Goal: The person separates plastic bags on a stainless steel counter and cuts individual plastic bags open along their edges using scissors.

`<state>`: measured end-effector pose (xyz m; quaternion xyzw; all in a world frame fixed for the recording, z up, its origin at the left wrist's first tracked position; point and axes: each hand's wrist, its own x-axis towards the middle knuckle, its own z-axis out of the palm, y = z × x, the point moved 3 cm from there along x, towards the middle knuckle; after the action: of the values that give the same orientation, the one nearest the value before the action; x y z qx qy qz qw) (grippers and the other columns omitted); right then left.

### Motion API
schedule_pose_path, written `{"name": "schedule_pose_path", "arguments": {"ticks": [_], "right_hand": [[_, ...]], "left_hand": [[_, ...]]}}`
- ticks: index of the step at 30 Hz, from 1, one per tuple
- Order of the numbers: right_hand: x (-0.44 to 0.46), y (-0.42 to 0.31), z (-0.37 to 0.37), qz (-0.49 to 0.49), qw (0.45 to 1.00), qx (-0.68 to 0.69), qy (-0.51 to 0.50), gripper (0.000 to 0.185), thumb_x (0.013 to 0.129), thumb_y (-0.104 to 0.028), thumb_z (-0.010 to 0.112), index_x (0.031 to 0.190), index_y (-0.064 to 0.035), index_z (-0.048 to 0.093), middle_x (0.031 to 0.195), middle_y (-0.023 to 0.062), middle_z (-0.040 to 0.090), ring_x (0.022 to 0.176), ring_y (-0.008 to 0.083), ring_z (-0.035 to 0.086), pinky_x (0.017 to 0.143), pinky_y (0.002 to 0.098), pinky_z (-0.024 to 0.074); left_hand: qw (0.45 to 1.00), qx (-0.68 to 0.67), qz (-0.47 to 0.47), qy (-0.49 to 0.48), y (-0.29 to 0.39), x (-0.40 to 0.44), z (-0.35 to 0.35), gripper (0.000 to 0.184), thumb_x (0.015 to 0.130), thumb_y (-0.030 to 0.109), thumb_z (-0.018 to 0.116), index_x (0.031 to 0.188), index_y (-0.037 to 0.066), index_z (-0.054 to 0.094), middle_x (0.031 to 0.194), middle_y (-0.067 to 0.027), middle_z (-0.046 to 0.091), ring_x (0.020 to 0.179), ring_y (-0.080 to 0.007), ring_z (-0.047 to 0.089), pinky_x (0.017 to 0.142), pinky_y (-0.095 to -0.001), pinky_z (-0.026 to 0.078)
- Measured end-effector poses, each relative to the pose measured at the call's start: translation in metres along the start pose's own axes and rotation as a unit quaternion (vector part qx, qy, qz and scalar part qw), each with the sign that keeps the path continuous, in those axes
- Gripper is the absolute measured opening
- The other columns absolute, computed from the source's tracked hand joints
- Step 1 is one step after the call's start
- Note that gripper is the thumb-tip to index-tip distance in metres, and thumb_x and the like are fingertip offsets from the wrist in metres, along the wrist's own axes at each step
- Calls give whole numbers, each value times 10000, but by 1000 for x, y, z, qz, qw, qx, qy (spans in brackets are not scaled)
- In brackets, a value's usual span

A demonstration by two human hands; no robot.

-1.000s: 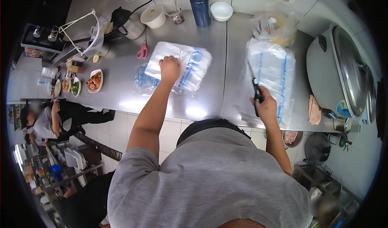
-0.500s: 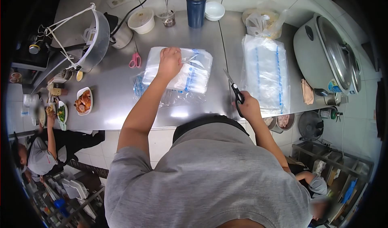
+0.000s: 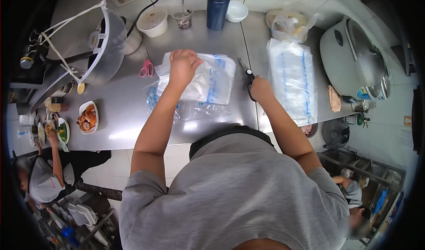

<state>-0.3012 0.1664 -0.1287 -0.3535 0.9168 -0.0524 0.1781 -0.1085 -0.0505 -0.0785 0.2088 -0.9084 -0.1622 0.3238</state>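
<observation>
My left hand (image 3: 182,67) is over a stack of clear plastic bags (image 3: 217,79) with blue print, its fingers bent and closed on the top bag's film near the upper left. My right hand (image 3: 262,90) grips a pair of black-handled scissors (image 3: 249,73) just right of that stack, blades pointing away from me. Beyond the right hand lies a second stack of plastic bags (image 3: 290,81). Crumpled clear wrapping (image 3: 190,111) sticks out beneath the first stack. Pink scissors (image 3: 146,68) rest to its left.
A blue bottle (image 3: 218,11), white bowls (image 3: 237,11), a lidded tub (image 3: 152,22) and a glass with a spoon (image 3: 183,19) line the back. A large cooker (image 3: 341,50) stands right. A dish of meat (image 3: 88,118) sits left, near another person (image 3: 46,179).
My right hand has moved forward and slightly left with the black scissors, nearer the first stack. The left hand has shifted slightly left, and film at the stack's left side is raised.
</observation>
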Motion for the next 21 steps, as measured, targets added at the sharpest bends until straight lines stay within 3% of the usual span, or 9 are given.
{"name": "schedule_pose_path", "arguments": {"ticks": [2, 5, 9, 12, 16, 17, 18, 19, 21], "right_hand": [[-4, -6, 2, 6, 1000, -29, 3, 261, 826, -177, 565, 965, 41, 598, 921, 241, 659, 883, 389, 645, 803, 450, 508], [-14, -11, 0, -118, 990, -1, -78, 458, 724, -270, 758, 942, 72, 545, 858, 269, 651, 861, 420, 639, 747, 474, 504], [-20, 1, -8, -15, 971, 180, -157, 591, 673, -320, 822, 1085, 25, 576, 870, 181, 673, 821, 288, 666, 734, 384, 516], [-41, -2, -15, 25, 932, 345, -111, 532, 670, -260, 821, 1082, 11, 622, 896, 151, 677, 788, 259, 658, 705, 357, 509], [-24, -13, 9, -68, 875, 480, 6, 670, 713, -153, 819, 1285, -47, 487, 1034, 114, 652, 906, 180, 628, 778, 316, 505], [-36, -29, -22, -41, 880, 473, 27, 688, 701, -196, 831, 1288, -69, 494, 1042, 103, 640, 921, 182, 613, 787, 318, 499], [-38, -37, -35, -19, 863, 505, -4, 706, 689, -252, 841, 1286, -90, 501, 1024, 83, 633, 891, 187, 603, 783, 315, 495], [-27, -40, -28, -89, 862, 493, 82, 705, 685, -300, 839, 1276, -104, 509, 970, 75, 630, 832, 189, 599, 756, 317, 498], [-26, -56, -53, -100, 843, 522, 77, 694, 670, -278, 842, 1258, -120, 510, 932, 109, 639, 796, 196, 611, 725, 347, 509]], "left_hand": [[1000, 16, 11, 14, 7, -1, 9, 109, 772, 153, 709, 875, 128, 735, 898, -33, 647, 910, -248, 575, 951, -422, 354], [1000, 24, 11, 5, 20, 2, 13, 120, 798, 136, 681, 904, 130, 737, 872, -36, 635, 906, -241, 572, 948, -407, 360], [1000, 10, 7, 13, 12, 0, 14, 185, 821, 127, 658, 997, 126, 714, 806, -53, 629, 855, -246, 582, 956, -401, 366], [1000, 24, 10, -9, 5, 0, 13, 294, 833, 97, 632, 1126, 106, 655, 769, -68, 638, 806, -237, 606, 964, -417, 366], [993, 96, 42, -49, -10, -1, 31, 458, 856, 72, 588, 1309, 113, 534, 870, -93, 673, 792, -220, 631, 1000, -430, 361], [988, 111, 107, 9, -11, -2, 36, 451, 857, 65, 575, 1305, 96, 538, 908, -90, 674, 785, -216, 629, 1005, -434, 357], [983, 135, 124, -24, -10, -1, 34, 431, 860, 46, 561, 1290, 74, 547, 977, -87, 681, 840, -208, 644, 1023, -443, 344], [981, 122, 149, -4, -10, -2, 32, 312, 862, 54, 570, 1168, 54, 631, 1033, -81, 683, 941, -204, 648, 1044, -448, 327], [989, 78, 120, -33, 9, 1, 18, 107, 837, 100, 634, 900, 65, 714, 1077, -85, 678, 1063, -232, 613, 1033, -457, 344]]}}
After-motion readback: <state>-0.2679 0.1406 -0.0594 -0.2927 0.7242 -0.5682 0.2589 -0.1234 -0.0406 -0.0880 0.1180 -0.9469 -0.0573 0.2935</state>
